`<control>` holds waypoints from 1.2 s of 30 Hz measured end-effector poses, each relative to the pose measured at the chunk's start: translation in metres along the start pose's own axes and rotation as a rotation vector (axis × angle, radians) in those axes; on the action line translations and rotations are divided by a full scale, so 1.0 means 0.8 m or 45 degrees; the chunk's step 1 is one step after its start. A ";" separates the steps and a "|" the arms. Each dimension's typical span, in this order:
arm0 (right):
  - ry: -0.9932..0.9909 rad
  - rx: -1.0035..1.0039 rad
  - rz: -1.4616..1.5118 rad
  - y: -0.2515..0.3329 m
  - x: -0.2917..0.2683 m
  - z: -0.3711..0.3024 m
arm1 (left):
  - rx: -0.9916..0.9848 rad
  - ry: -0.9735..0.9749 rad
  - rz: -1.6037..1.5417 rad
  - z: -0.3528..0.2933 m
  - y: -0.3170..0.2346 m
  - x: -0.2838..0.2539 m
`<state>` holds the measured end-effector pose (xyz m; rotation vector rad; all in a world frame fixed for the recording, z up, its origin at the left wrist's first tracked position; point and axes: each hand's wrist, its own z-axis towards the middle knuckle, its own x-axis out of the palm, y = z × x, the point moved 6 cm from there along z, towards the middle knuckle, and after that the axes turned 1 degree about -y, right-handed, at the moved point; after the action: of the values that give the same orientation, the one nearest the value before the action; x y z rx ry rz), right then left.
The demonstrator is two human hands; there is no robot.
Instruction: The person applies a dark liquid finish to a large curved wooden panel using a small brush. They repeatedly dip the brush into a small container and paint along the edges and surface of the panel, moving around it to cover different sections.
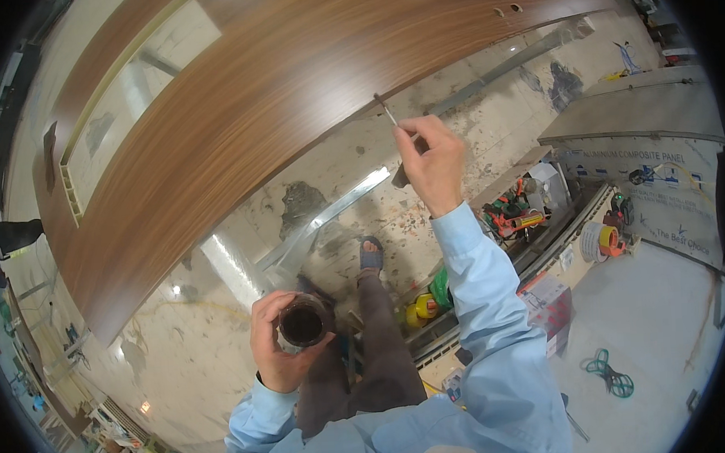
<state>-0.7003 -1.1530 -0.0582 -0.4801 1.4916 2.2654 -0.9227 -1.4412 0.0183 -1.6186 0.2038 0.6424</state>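
Observation:
My right hand (434,161) pinches a small paintbrush (387,112) with a thin pale shaft. Its dark tip is at the near edge of a large wood-grain door panel (282,91); whether it touches cannot be made out. A brown handle end shows below the fingers. Down at the left, my left hand (273,350) is wrapped round an open jar (303,321) of dark brown liquid, held upright in front of my legs. The panel has a long rectangular cutout (138,82) at the left and two small holes near its far right edge.
At right, a wooden tray (516,210) holds jumbled tools. Rolls of tape (599,240) sit beside it. Green-handled scissors (610,373) lie on a grey surface. Metal bars (329,216) stand under the panel above a stained floor. A large boxy panel (638,163) stands at far right.

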 end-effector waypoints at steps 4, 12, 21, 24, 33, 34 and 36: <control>-0.234 0.150 -0.122 -0.027 -0.039 0.046 | -0.046 0.001 0.007 0.009 -0.006 0.007; 0.039 -0.008 0.000 -0.024 -0.024 0.043 | -0.076 -0.006 -0.034 0.031 -0.015 0.029; -0.499 0.161 -0.238 -0.151 -0.156 0.166 | -0.084 -0.021 -0.002 0.047 -0.030 0.036; -0.524 0.050 -0.236 -0.132 -0.170 0.191 | -0.091 -0.044 -0.041 0.050 -0.033 0.037; -0.292 -0.201 0.041 -0.075 -0.066 0.278 | -0.117 -0.027 -0.025 0.047 -0.046 0.045; -0.245 -0.246 0.011 -0.068 -0.050 0.272 | -0.062 -0.009 0.004 0.045 -0.051 0.044; -0.170 -0.281 -0.026 -0.051 -0.023 0.245 | -0.080 -0.056 -0.010 0.038 -0.050 0.035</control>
<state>-0.6784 -0.9598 -0.0077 -0.3946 1.1744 2.4066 -0.8891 -1.3988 0.0379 -1.6627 0.1459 0.6837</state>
